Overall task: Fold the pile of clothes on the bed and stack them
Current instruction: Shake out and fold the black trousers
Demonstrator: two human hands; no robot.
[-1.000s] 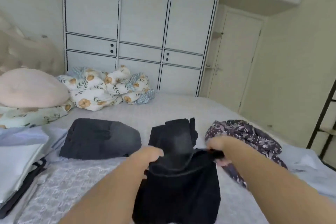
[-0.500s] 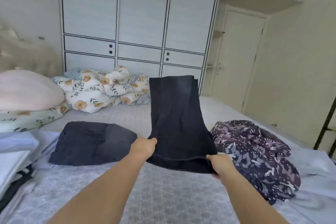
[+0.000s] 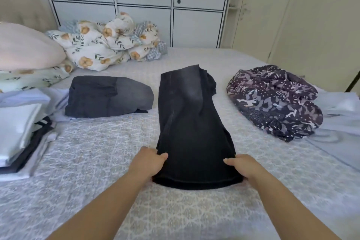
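Hands, left (image 3: 149,163) and right (image 3: 243,167), pinch the near corners of dark trousers (image 3: 191,128) laid lengthwise on the bed (image 3: 97,161); fingers curled round the hem; folding squarely likely needs edges aligned.

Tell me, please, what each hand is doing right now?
Left hand: grips the black jeans at their near left corner.
Right hand: grips their near right corner.

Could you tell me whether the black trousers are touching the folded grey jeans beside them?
Apart: the head view shows bedspread between black trousers and grey jeans.
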